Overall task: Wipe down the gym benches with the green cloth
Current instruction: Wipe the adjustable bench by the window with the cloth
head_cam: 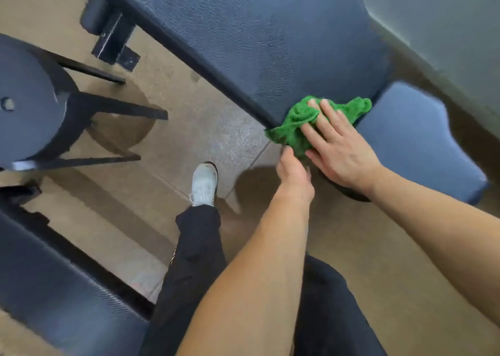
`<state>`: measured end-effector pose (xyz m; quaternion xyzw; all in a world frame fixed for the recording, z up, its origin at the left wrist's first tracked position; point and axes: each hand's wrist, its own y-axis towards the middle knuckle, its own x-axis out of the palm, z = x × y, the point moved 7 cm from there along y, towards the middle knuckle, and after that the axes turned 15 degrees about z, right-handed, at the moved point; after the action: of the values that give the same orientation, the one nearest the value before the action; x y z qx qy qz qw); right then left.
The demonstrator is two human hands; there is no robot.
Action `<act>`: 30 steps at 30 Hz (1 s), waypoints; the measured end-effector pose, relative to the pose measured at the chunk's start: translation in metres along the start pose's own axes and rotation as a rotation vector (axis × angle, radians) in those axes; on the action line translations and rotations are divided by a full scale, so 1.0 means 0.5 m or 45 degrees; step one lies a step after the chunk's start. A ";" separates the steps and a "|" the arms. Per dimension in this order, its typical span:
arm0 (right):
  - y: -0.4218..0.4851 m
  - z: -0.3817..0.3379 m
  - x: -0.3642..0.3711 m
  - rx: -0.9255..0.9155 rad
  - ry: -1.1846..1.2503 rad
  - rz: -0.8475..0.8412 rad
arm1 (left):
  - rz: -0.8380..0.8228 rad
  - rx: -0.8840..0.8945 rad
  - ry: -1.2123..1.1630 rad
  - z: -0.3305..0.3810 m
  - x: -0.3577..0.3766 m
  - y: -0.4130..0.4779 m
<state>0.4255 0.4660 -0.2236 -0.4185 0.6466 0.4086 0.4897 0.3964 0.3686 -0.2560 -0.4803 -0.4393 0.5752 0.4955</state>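
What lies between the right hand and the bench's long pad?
The green cloth, bunched at a corner of the long pad under the right hand; head view.

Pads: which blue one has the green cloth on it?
The long pad: cloth on its corner. The small pad and bottom-left pad have none.

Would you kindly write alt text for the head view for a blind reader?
A person's right hand presses a green cloth on the corner of a dark blue bench pad; the left hand is at the cloth's lower edge. A white shoe stands on tan floor.
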 end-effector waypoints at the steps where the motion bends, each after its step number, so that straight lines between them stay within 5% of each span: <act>1: -0.003 0.006 0.016 -0.058 -0.070 -0.005 | 0.000 0.019 -0.054 -0.004 0.013 0.009; 10: 0.234 -0.096 -0.052 -0.107 -0.025 0.377 | -0.227 0.425 -0.389 0.238 0.047 -0.022; 14: 0.282 -0.097 -0.069 -0.069 -0.069 0.428 | -0.130 0.722 -0.420 0.307 0.032 -0.029; 19: 0.132 -0.065 -0.005 0.038 -0.084 0.268 | -0.206 0.486 -0.173 0.162 0.040 0.026; 23: 0.167 -0.071 -0.012 0.139 -0.055 0.222 | -0.308 0.392 -0.174 0.193 0.063 -0.006; 30: 0.425 -0.145 -0.107 0.019 -0.068 0.471 | -0.146 0.797 -0.315 0.447 0.078 -0.042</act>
<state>0.2133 0.4727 -0.1330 -0.2776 0.7023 0.4979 0.4263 0.1770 0.4031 -0.2057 -0.2058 -0.3247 0.7072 0.5933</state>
